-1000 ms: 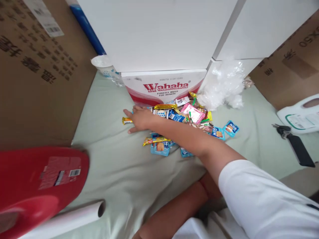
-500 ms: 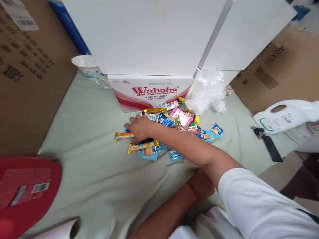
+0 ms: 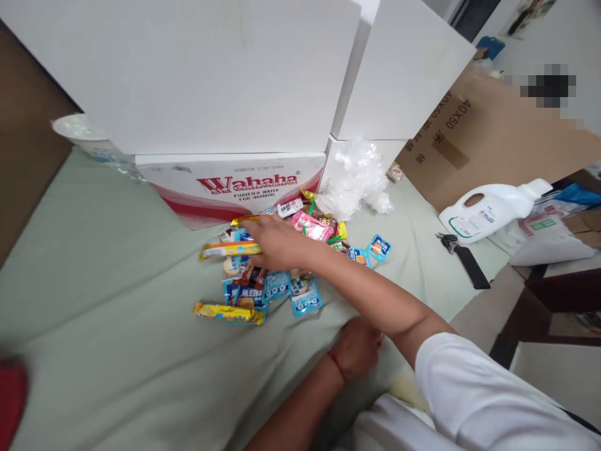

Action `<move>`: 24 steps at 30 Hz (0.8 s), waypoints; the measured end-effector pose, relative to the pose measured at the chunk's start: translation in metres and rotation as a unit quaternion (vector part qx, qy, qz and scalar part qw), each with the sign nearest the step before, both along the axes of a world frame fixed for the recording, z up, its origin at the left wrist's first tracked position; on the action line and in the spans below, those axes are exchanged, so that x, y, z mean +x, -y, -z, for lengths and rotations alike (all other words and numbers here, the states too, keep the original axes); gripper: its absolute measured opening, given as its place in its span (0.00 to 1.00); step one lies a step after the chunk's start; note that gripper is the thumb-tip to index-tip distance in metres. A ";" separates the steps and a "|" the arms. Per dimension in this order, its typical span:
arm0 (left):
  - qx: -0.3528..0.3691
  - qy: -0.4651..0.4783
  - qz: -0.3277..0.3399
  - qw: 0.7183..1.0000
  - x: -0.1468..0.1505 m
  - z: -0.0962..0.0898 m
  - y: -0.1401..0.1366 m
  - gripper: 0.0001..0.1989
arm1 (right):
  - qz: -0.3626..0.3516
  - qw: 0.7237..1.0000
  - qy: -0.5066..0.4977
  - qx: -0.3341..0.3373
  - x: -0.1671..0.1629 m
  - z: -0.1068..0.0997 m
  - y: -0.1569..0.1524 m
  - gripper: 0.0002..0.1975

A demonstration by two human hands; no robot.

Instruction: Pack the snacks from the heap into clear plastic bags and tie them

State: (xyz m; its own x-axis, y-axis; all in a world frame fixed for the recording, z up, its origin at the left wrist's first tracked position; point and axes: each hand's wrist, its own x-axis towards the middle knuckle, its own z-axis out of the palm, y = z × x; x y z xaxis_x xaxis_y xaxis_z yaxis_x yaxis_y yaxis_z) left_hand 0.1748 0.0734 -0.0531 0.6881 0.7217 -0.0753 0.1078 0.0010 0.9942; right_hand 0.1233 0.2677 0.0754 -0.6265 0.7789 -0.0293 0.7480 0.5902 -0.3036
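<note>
Step in hand looked like a pick: right hand point(image 3: 282, 241) had fingers apparently closed on the right end of a yellow-white stick packet point(image 3: 230, 250), at the left of the snack pile point(image 3: 279, 285); blur hid the exact grip. Next move called for a firm hold and clearance over neighbouring packets. Left hand point(image 3: 359, 347) was curled; couldn't tell if it held anything. Vs half a second earlier: brown packet point(image 3: 251, 277) had become visible, view had swung right
</note>
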 end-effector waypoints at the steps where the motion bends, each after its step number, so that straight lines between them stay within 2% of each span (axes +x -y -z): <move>1: 0.016 -0.002 0.016 1.000 -0.002 -0.002 -0.002 0.10 | 0.009 0.999 -0.043 0.006 0.018 0.000 0.003 0.32; 2: 0.029 -0.002 0.028 0.999 -0.004 -0.003 -0.005 0.09 | 0.013 0.995 -0.101 0.012 0.037 0.002 0.007 0.32; 4: 0.041 -0.002 0.026 0.999 -0.009 -0.005 -0.010 0.09 | 0.045 0.973 -0.228 0.002 0.079 0.009 0.014 0.23; 6: 0.021 0.001 0.001 1.000 -0.014 -0.007 -0.016 0.09 | 0.151 0.936 -0.317 -0.036 0.121 0.015 0.019 0.16; 8: -0.047 0.025 -0.021 0.998 -0.018 -0.007 -0.021 0.08 | 0.280 0.888 -0.364 -0.035 0.161 0.017 0.021 0.15; 10: -0.134 0.071 -0.031 0.988 -0.020 -0.006 -0.025 0.07 | 0.371 0.844 -0.387 -0.007 0.194 0.015 0.022 0.14; 11: -0.169 0.093 -0.035 0.981 -0.021 -0.005 -0.027 0.07 | 0.398 0.830 -0.391 0.005 0.206 0.012 0.022 0.14; 13: -0.208 0.121 -0.051 0.969 -0.020 -0.004 -0.029 0.06 | 0.419 0.819 -0.392 0.019 0.221 0.008 0.022 0.14; 15: -0.224 0.125 -0.071 0.964 -0.020 -0.002 -0.029 0.05 | 0.416 0.825 -0.382 0.024 0.224 0.006 0.021 0.15; 18: -0.250 0.131 -0.098 0.954 -0.019 -0.003 -0.029 0.03 | 0.374 0.864 -0.337 0.026 0.210 0.011 0.017 0.12; 21: -0.272 0.139 -0.115 0.945 -0.019 -0.005 -0.029 0.03 | 0.317 0.917 -0.225 0.083 0.184 0.018 0.009 0.07; 24: -0.267 0.135 -0.121 0.946 -0.019 -0.006 -0.031 0.03 | 0.290 0.945 -0.079 0.131 0.156 0.024 -0.002 0.13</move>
